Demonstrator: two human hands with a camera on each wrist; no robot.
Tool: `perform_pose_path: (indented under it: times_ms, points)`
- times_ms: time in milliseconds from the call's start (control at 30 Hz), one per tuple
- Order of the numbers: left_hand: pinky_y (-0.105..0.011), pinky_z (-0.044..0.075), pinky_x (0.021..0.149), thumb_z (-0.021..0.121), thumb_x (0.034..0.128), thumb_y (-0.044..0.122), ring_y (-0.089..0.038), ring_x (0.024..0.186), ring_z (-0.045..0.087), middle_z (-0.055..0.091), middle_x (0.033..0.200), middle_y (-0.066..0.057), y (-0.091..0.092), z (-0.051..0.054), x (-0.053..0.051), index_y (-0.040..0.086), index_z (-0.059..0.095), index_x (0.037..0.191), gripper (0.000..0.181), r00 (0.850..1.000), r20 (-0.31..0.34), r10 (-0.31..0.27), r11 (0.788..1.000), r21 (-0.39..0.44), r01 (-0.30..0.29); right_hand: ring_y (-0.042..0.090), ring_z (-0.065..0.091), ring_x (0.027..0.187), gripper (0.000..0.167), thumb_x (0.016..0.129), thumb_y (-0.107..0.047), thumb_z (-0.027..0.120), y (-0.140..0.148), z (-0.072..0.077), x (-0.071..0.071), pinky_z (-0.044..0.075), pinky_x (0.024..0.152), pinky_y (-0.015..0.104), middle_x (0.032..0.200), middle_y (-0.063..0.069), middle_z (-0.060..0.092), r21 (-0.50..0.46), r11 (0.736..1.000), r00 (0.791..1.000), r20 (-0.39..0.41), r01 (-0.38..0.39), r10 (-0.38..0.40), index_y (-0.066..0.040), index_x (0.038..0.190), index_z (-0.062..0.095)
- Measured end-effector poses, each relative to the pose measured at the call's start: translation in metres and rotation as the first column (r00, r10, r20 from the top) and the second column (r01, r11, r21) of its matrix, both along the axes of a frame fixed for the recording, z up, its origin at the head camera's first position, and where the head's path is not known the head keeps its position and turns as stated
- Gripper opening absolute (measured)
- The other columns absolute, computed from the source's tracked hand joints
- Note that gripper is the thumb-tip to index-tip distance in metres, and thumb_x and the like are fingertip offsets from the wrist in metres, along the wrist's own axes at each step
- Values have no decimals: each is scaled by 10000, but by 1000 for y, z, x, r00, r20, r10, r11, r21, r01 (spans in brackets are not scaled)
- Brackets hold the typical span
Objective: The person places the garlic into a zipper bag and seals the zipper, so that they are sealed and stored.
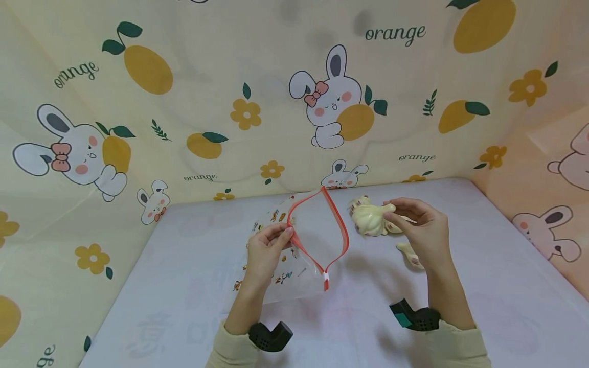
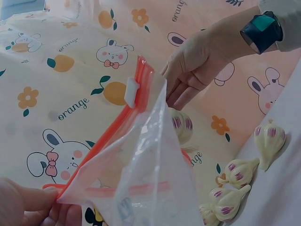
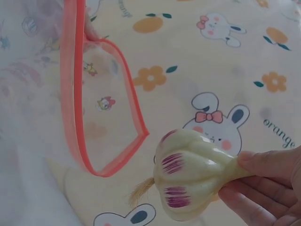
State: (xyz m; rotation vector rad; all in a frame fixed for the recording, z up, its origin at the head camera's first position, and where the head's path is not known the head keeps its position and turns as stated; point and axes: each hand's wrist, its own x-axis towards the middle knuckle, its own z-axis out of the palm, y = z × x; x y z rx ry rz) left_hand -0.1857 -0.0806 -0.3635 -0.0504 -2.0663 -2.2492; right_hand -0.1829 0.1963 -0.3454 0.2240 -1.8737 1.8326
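My left hand (image 1: 269, 250) pinches the red zip rim of a clear plastic bag (image 1: 294, 278) printed with small cartoon figures. The bag's mouth gapes toward the right, with a white slider (image 2: 132, 92) at one end of the zip. By its stem, my right hand (image 1: 428, 232) pinches a glossy garlic bulb (image 3: 188, 174) with purple streaks and a tuft of roots. This bulb is in the air to the right of the bag's mouth, apart from it. In the left wrist view the bag partly hides the held bulb (image 2: 182, 126).
Several more garlic bulbs (image 2: 269, 140) lie on the white tabletop (image 1: 184, 276) below and behind the right hand. A printed cloth (image 1: 271, 56) with rabbits and oranges stands behind the table and along its sides.
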Motion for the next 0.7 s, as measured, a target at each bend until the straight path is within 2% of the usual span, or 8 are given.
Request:
perform_pose_path:
  times_ms: [700]
  points:
    - [-151,584,709,617,913,12,0,700,652,670,776,95,0,1,0,-149,603,1102,249,1000,5,-13,1000,0,13,11,701,780,219,756,179,691,-6,8,5,580,700,124,869,-91,759,-74,997,997,-77,-33,27,105,961,672]
